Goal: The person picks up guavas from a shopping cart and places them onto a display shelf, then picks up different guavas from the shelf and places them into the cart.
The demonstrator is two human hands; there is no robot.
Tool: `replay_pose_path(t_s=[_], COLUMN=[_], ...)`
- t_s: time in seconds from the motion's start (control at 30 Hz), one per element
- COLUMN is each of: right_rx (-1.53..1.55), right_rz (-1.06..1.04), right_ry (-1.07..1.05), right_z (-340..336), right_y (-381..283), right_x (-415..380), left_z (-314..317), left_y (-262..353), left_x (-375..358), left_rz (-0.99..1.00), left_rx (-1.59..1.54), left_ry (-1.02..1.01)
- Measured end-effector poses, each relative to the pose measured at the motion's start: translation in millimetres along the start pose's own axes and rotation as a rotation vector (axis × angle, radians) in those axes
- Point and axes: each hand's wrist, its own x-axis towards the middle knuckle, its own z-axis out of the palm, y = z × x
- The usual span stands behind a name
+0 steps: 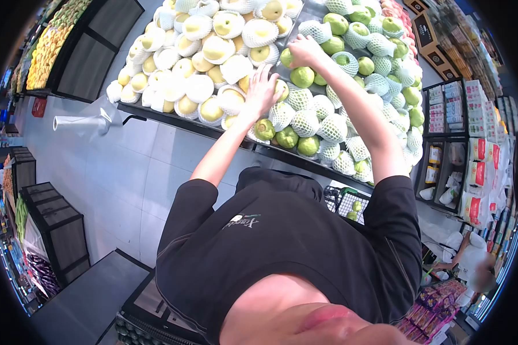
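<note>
My left hand (263,92) lies over the fruit near the divider, fingers stretched out. It touches the yellow pears in white foam nets (217,50), and a bare green fruit (281,90) sits against its thumb side. Bent inward, the fingers of my right hand (307,52) are around a green guava (286,57) at the edge of the green pile; their grip is partly hidden. Another bare guava (302,77) rests just below that hand. More guavas in pale green foam nets (334,127) spread to the right.
A dark-edged display stand (190,122) holds the fruit before me. A plastic bag roll (80,124) projects at its left. Below its front edge is a basket (351,202) with green fruit. Shelves of packets (480,172) and a person (472,264) are to the right.
</note>
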Motion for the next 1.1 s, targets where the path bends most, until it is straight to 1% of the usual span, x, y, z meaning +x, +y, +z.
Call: replay_pose_path(t_s=[0.07,0.17,0.2,0.27,0.3,0.4,0.5,0.53,0.63,0.67,0.77,0.8,0.83,0.9,1.03,1.1], right_rx=[0.055,0.213,0.281,0.269,0.269,0.214,0.263,0.294,0.478,0.57,0.753,0.799,0.858,0.864,0.739,0.617], right_rz=[0.012,0.075,0.069,0.111,0.133,0.177,0.229,0.246,0.349,0.352,0.481,0.511,0.519,0.527,0.37,0.234], right_ry=[-0.006,0.312,0.365,0.48,0.535,0.573,0.628,0.645,0.722,0.695,0.748,0.755,0.808,0.824,0.71,0.627], right_z=[-1,38,40,45,48,53,54,54,50,46,44,36,33,23,20,19], right_y=[0,2,1,-7,-14,-25,-27,-29,-27,-20,-7,-2,4,16,21,13], right_x=[-5,-18,-22,-24,-26,-28,-32,-35,-40,-42,-48,-51,-54,-62,-69,-65], left_z=[1,-2,-6,-8,-8,-8,-4,-1,14,17,14,21,32,50,62,61], left_y=[4,8,7,4,6,7,14,21,45,53,82,83,84,86,93,100], left_x=[-1,-2,-6,-10,-10,-9,4,10,28,35,46,46,44,37,33,29], left_rz=[0.006,0.02,0.024,0.047,0.046,0.037,0.106,0.16,-0.008,0.001,-0.164,-0.185,-0.215,-0.276,-0.304,-0.249], left_rx=[-0.01,0.025,0.02,0.016,0.025,0.035,-0.077,-0.135,-0.254,-0.203,-0.256,-0.273,-0.299,-0.348,-0.399,-0.372], left_ry=[-0.005,0.0,0.011,0.056,0.048,0.038,0.031,0.037,0.053,0.098,0.218,0.204,0.181,0.127,0.11,0.135])
